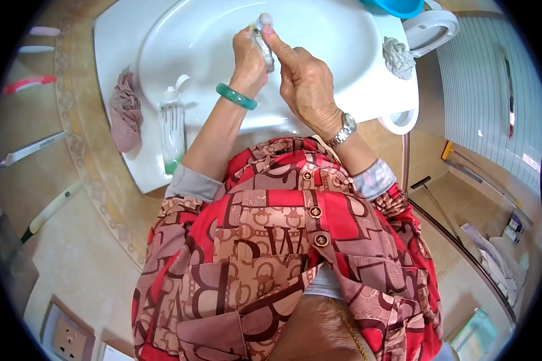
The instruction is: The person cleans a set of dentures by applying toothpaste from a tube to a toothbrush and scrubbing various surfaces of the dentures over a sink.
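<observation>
Over the white washbasin (180, 42), my left hand (249, 57) is closed round a narrow grey-white thing (264, 51). Its upper end is a rounded white part; its kind I cannot make out. My right hand (307, 84) reaches in from the other side, fingers curled, the index finger stretched to that white end and touching it. A green bangle (236, 96) circles my left wrist and a metal watch (344, 130) my right. Beside my left forearm lies a clear and white bottle (173, 129) with a green base, its flip cap raised.
A crumpled mauve cloth (125, 114) rests on the counter's left edge, a white bath puff (398, 58) on its right. Beyond are a blue bowl (401, 6) and a toilet (430, 30). Several slim brush-like handles (39, 144) line the left wall. A squeegee (436, 207) stands at right.
</observation>
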Tool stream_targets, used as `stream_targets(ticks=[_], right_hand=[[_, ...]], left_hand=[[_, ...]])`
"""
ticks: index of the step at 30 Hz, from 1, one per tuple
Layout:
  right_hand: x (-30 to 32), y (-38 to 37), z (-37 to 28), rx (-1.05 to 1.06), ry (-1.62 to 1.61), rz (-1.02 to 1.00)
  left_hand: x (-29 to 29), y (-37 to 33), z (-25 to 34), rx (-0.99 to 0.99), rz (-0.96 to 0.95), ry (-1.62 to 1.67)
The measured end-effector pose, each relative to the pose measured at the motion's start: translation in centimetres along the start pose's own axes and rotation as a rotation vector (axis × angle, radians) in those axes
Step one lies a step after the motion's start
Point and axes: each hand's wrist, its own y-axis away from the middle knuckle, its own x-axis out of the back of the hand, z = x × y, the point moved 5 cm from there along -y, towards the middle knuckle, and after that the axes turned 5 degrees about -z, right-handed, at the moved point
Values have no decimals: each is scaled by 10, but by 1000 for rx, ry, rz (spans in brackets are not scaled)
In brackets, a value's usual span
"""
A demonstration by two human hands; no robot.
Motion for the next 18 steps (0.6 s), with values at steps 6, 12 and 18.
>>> stream_targets(ticks=[6, 12, 18], right_hand=[[-8, 29, -2, -107, -3, -125], [8, 20, 2, -98, -159, 35], [3, 9, -6, 7, -41, -26]], left_hand=[[15, -11, 14, -63, 86, -80], [2, -7, 16, 1, 81, 11], [1, -4, 4, -102, 30, -53]])
